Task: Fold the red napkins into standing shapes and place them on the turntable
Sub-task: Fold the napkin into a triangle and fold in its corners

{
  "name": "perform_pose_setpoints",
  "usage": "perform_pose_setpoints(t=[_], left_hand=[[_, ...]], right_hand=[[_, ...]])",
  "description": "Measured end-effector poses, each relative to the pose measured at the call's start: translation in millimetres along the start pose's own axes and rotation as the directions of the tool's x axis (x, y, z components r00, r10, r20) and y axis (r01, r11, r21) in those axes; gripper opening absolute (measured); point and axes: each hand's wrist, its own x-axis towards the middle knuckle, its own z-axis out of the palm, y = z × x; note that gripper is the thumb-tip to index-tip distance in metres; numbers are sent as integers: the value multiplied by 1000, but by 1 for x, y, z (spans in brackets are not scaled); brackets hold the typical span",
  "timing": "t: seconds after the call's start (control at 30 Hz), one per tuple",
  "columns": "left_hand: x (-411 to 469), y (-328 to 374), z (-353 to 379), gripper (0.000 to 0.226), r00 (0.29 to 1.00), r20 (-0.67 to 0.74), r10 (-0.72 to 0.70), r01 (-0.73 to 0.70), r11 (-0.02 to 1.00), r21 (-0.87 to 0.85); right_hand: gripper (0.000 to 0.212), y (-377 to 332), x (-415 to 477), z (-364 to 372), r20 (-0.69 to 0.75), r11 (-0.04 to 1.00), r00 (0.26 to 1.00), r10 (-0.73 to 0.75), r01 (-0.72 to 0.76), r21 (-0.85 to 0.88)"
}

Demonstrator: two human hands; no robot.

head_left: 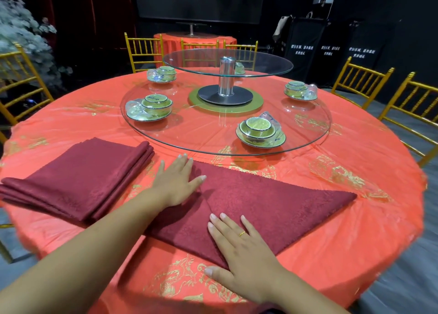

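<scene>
Both hands lie flat and open on a red napkin (272, 202). The left hand (176, 183) presses its far corner. The right hand (246, 249) presses its near corner.

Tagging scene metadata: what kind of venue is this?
Likely a banquet hall or restaurant function room: a round table with red-and-gold tablecloth, a two-tier glass turntable holding wrapped bowl sets, and gold banquet chairs around it.

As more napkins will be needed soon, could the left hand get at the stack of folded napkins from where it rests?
Probably yes: the left hand lies flat on the napkin being folded, and only bare tablecloth separates it from the stack just to its left.
</scene>
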Motion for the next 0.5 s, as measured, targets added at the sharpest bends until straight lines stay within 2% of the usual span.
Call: perform_pose_setpoints(t=[0.1,0.17,0.23,0.37,0.5], left_hand=[[-39,18,7,87,993,-1,117,-116,986,-117],[-63,25,14,98,989,12,148,-145,978,-150],[-77,24,22,102,991,24,130,-127,986,-106],[-83,21,32,105,994,26,109,-110,993,49],[-81,21,36,114,994,6,113,-113,991,71]], right_hand=[[77,1,1,1,-1,998,1000,13,-13,-57],[82,2,3,3,31,1000,999,-12,12,25],[87,5,5,8,62,995,998,-31,24,101],[91,8,5,11,95,995,995,-41,32,91],[93,19,3,8,92,989,995,-44,30,145]])
